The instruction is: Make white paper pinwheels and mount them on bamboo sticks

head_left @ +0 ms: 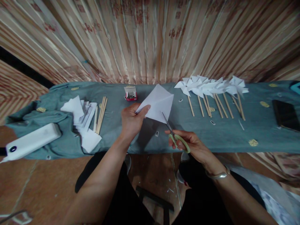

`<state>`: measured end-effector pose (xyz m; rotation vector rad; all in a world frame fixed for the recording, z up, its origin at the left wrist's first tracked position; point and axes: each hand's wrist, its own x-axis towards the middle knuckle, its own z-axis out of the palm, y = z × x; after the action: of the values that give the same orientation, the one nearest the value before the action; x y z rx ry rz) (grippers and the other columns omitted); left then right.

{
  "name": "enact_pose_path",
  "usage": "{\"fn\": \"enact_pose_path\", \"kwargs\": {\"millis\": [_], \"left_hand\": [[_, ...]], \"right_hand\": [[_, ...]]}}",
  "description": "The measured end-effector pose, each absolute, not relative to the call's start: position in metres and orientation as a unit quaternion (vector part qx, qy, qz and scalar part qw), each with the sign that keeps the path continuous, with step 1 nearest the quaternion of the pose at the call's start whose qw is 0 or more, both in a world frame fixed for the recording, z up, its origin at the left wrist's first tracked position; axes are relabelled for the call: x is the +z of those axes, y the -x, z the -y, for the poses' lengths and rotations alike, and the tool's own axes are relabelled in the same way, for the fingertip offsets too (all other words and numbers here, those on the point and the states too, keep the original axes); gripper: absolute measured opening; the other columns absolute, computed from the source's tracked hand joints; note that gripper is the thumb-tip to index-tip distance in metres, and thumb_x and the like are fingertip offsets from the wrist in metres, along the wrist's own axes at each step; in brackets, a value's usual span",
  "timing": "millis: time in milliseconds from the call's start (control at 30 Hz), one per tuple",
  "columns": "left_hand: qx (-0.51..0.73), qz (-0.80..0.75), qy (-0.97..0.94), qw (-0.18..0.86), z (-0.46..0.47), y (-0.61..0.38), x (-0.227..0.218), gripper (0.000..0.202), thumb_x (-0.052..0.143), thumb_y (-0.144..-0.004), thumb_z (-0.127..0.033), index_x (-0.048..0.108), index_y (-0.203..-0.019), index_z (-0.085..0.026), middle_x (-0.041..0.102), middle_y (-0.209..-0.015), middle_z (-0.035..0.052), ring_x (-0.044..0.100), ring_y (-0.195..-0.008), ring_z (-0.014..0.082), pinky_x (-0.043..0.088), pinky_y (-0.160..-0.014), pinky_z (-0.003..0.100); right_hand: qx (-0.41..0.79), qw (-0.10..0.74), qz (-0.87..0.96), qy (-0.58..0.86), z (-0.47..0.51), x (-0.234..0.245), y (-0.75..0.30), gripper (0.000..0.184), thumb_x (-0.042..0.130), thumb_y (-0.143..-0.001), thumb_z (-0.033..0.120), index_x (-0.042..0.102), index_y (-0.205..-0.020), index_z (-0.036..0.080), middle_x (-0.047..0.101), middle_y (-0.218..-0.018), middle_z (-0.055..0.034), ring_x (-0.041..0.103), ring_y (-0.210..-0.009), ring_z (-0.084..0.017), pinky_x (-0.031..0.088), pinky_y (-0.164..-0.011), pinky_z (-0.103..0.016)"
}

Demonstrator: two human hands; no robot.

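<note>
My left hand (133,118) pinches one corner of a white square of paper (157,101), held up above the cloth-covered table. Fold creases run across the paper. In my right hand (186,140) are scissors (185,144) with pale green handles, my fingers through the loops. Their blades reach the lower right corner of the paper, one of them lying over its face. Behind the paper, to the left, stands a small open red-and-white box (130,94) with shiny small metal pieces inside.
Several white paper pinwheels (211,86) on wooden sticks lie at the back right. Paper sheets (85,117) and wooden sticks (102,115) are on the left, beside a white power bank (34,142). A dark phone (286,115) lies far right. A patterned curtain (150,40) hangs behind.
</note>
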<state>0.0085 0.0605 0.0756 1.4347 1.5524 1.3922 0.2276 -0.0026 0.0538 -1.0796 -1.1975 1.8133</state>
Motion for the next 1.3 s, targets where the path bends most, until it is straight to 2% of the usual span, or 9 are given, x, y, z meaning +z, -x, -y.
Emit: {"fn": "enact_pose_path", "kwargs": {"millis": [267,1033,1300], "left_hand": [[0.530,-0.583,-0.533,0.308,-0.0596,-0.0092,0.0758,0.024,0.071,-0.074,-0.034,0.066,-0.055,-0.019,0.056,-0.050,-0.0034,0.050,-0.048,0.0115,0.035,-0.048,0.023],[0.517,-0.593,-0.533,0.311,-0.0606,-0.0076,0.0737,0.025,0.070,-0.075,-0.036,0.064,-0.057,-0.019,0.058,-0.051,-0.0023,0.053,-0.048,0.0122,0.037,-0.047,0.024],[0.510,-0.582,-0.519,0.363,-0.0586,-0.0134,0.0701,0.025,0.070,-0.074,-0.036,0.066,-0.057,-0.018,0.058,-0.051,-0.0025,0.052,-0.048,0.0113,0.040,-0.048,0.023]], "right_hand": [[0.705,0.355,0.442,0.426,0.0021,0.0575,-0.2259,0.045,0.083,-0.065,0.046,0.076,-0.104,0.024,0.065,-0.068,-0.0003,0.053,-0.057,-0.010,0.047,-0.057,-0.026],[0.704,0.350,0.418,0.456,0.0025,0.0517,-0.2272,0.040,0.086,-0.061,0.041,0.078,-0.097,0.026,0.066,-0.064,0.0027,0.054,-0.053,-0.006,0.051,-0.055,-0.022],[0.695,0.357,0.439,0.443,0.0018,0.0533,-0.2273,0.043,0.085,-0.063,0.043,0.077,-0.101,0.023,0.066,-0.067,0.0010,0.054,-0.056,-0.008,0.050,-0.057,-0.025]]}}
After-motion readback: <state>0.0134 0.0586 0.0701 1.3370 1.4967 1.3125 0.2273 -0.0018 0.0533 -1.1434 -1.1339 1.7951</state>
